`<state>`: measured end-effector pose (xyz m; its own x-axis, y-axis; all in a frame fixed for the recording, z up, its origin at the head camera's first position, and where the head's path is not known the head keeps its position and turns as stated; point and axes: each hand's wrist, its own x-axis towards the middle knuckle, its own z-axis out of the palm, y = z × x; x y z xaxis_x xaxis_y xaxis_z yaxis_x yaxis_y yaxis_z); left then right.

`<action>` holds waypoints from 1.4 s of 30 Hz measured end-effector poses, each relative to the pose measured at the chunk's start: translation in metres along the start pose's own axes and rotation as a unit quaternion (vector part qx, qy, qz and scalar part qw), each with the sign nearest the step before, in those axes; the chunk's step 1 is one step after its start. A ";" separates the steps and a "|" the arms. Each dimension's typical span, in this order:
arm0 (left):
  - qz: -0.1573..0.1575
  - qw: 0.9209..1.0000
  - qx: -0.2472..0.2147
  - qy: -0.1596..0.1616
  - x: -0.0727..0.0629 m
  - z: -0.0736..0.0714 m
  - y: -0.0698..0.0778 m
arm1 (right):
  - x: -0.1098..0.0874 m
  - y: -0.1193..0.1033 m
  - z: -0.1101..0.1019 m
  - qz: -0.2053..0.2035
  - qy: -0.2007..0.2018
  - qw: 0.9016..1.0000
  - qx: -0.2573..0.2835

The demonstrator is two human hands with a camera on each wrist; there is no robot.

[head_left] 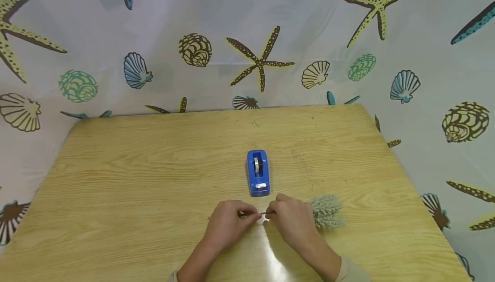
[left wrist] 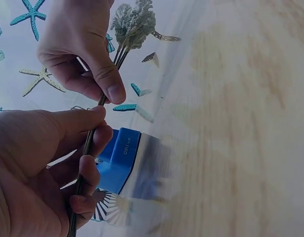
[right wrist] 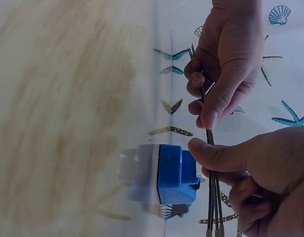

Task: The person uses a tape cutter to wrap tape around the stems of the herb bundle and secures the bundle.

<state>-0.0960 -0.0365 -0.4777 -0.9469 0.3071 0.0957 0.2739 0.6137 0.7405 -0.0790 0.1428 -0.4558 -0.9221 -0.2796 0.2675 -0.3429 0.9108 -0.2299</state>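
Note:
A small bunch of pale grey-green flower sprigs [head_left: 326,211] lies lengthwise across both hands, its fluffy heads [left wrist: 134,24] pointing right in the head view. Its thin dark stems [right wrist: 214,197] are bundled together. My left hand [head_left: 229,222] grips the lower stems between thumb and curled fingers. Close beside it, my right hand [head_left: 294,222] pinches the stems nearer the heads. Only a short bit of stem shows between the two hands. Just beyond them stands a blue tape dispenser [head_left: 258,173] with a roll of clear tape [head_left: 256,165]; neither hand touches it.
The wooden table [head_left: 147,174] spreads out on both sides of the hands. A white cloth [head_left: 162,24] printed with shells and starfish hangs behind the table and along its sides.

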 end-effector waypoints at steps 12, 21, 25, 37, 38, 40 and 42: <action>-0.002 0.994 -0.015 -0.105 0.002 -0.009 -0.001 | 0.002 0.007 0.008 -0.031 0.038 0.999 -0.001; 0.023 0.996 -0.022 -0.080 0.002 -0.008 -0.004 | 0.001 0.007 0.005 -0.035 0.001 0.999 -0.001; 0.027 0.996 -0.016 -0.077 0.002 -0.009 -0.003 | 0.000 0.007 0.001 -0.049 -0.035 0.998 -0.035; 0.033 0.998 0.003 -0.046 0.004 -0.009 -0.001 | 0.003 0.005 -0.003 -0.017 -0.058 0.997 -0.043; 0.033 0.998 0.004 -0.045 0.005 -0.009 -0.001 | 0.003 0.005 -0.003 -0.015 -0.054 0.998 -0.042; 0.032 0.999 0.009 -0.042 0.005 -0.009 0.000 | 0.004 0.005 -0.002 -0.013 -0.046 0.998 -0.039; 0.030 0.999 0.011 -0.041 0.005 -0.010 0.000 | 0.004 0.005 -0.001 -0.011 -0.039 0.999 -0.033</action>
<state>-0.1027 -0.0418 -0.4704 -0.9120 0.4017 0.0833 0.3338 0.6085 0.7199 -0.0846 0.1469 -0.4547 -0.9264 -0.3207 0.1976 -0.3534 0.9214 -0.1615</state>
